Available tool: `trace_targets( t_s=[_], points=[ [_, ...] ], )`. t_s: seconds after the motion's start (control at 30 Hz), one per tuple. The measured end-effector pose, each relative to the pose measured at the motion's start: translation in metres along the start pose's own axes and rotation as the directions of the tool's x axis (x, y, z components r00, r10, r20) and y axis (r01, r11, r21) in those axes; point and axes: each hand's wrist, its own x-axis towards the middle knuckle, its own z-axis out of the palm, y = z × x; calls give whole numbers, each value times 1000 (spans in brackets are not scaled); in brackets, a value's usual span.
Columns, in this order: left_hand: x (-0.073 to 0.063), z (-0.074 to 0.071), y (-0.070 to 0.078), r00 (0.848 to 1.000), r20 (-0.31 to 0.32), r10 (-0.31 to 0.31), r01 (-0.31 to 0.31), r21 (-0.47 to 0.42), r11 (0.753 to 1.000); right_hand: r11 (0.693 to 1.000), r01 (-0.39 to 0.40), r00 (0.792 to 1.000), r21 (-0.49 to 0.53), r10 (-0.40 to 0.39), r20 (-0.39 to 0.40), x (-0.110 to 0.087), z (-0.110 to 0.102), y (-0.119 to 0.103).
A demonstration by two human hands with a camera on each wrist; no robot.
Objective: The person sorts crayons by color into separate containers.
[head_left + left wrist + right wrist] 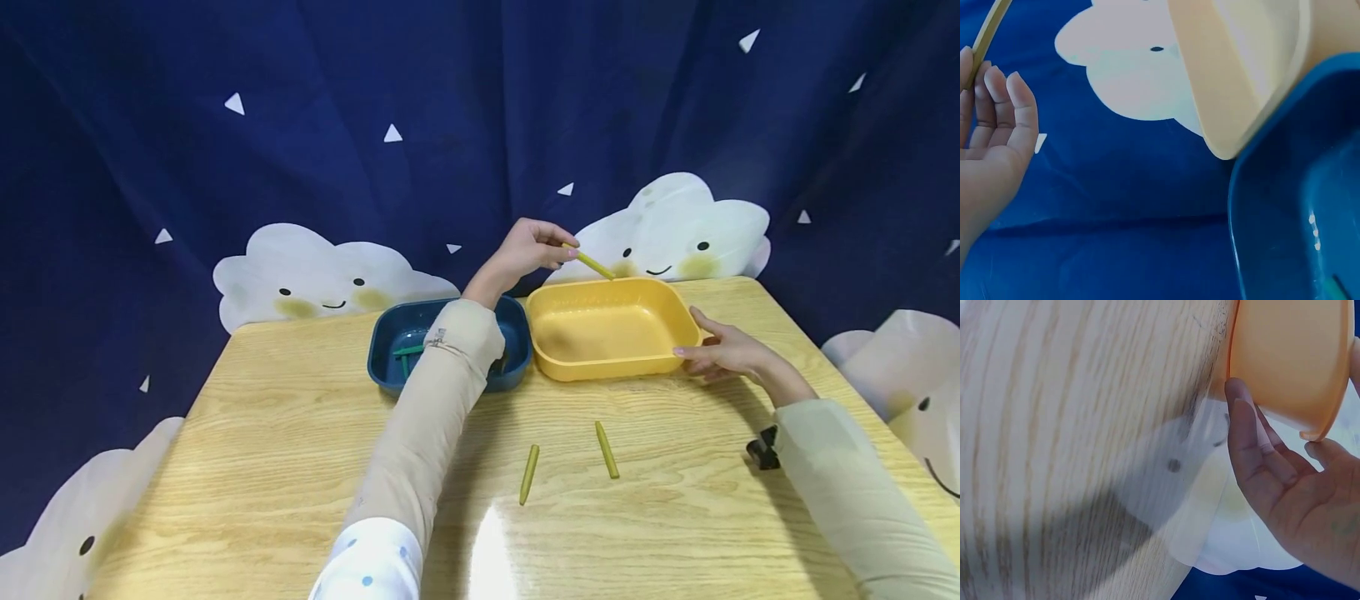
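My left hand (528, 250) pinches a yellow crayon (592, 263) between thumb and fingers, over the back rim of a yellow tray (618, 367). In the left wrist view the crayon (988, 37) sticks up past the fingertips, the other fingers curving loosely beside it. At the tray's right end, my right hand (731, 348) holds the wall between thumb and fingers. The right wrist view has the tray (1291, 356) with fingertips along its side and the thumb at its rim. Two more yellow crayons, a left one (528, 475) and a right one (607, 450), lie on the table.
A dark blue tray (375, 350) stands against the yellow one's left side, partly covered by the left forearm. Green crayons (408, 352) lie in it. The wooden table (285, 433) ends at a blue curtain (337, 167) with clouds. A black object (763, 450) sits by the right sleeve.
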Motion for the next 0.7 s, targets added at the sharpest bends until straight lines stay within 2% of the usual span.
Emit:
trace_targets(
  t_s=[0.2,0.4,0.53,0.7],
  points=[
    [18,11,-6,999,10,-33,32,10,999,1000,-1,1000,17,1,0,-1,-1,2],
    [26,22,-17,995,-39,-89,89,-12,996,1000,-8,1000,0,8,-16,-5,3,0],
    [29,33,-26,994,-70,-89,87,-34,996,1000,1,1000,9,-1,-14,-6,5,0],
    [35,43,-36,994,-65,-88,87,-26,996,1000,16,1000,22,-15,-5,-8,11,-2]
  ],
)
